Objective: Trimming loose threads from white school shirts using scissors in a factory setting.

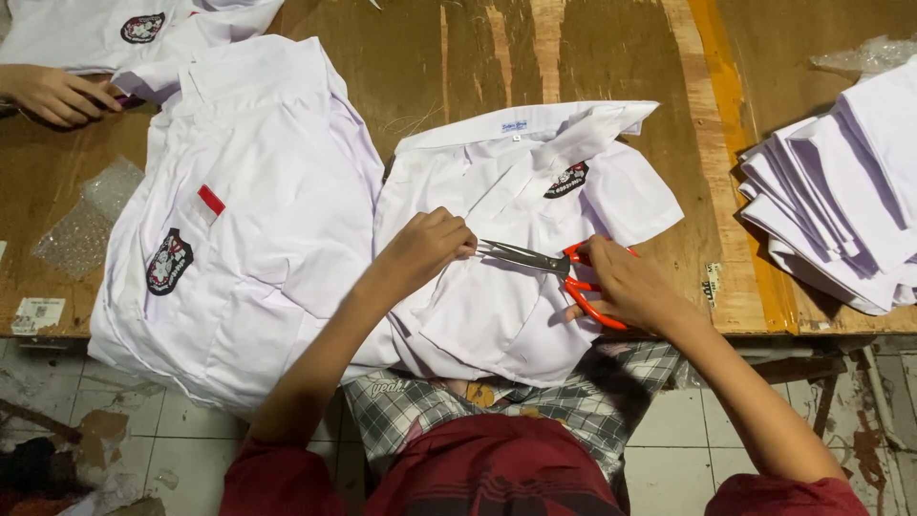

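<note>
Scissors (546, 263) with orange handles lie almost level across a folded white shirt (516, 277) at the near edge of the wooden table (458, 57), their long axis running left to right, the steel tips pointing left and the handles to the right. The right hand (626, 287) is closed through the handle loops and grips them; the blades look nearly shut, though I cannot tell whether they bite anything. The left hand (425, 244) sits just off the blade tips, fingers curled and pinching the shirt fabric, so the tips meet the cloth right beside its knuckles. A shirt pile (248, 220) with badges lies to the left, a stack of folded white cloth (841, 191) to the right, well apart. Another person's hand (53, 94) rests on a shirt at the far left corner.
</note>
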